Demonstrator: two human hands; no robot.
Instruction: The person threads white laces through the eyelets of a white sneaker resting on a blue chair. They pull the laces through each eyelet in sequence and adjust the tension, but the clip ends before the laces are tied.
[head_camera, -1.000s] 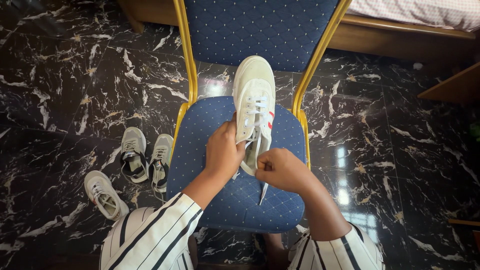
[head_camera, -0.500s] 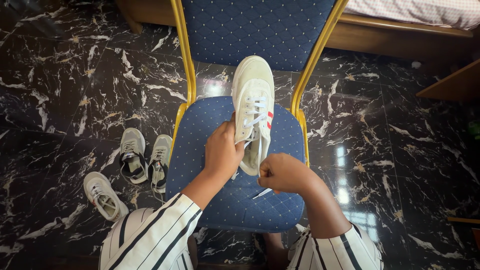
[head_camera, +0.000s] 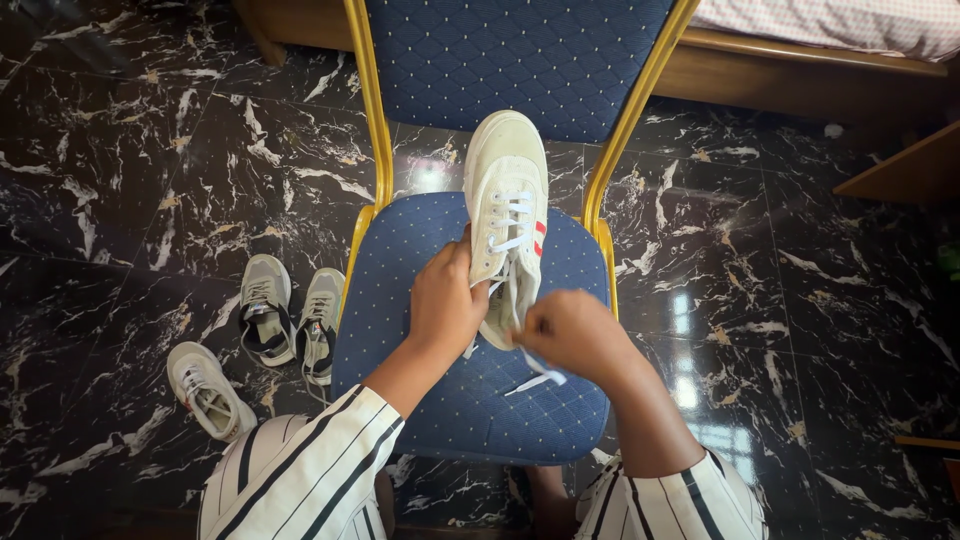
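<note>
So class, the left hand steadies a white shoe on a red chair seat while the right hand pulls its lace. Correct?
Not quite: the head view shows the chair seat is blue, not red. The left hand does steady the white shoe while the right hand pulls the lace.

— Do we see any package, label, sign or screen here?

— No, we find none anywhere in the head view: no box, no wrapper, no tag, no display.

— Any printed panel we can make out?

— None we can tell.
</note>
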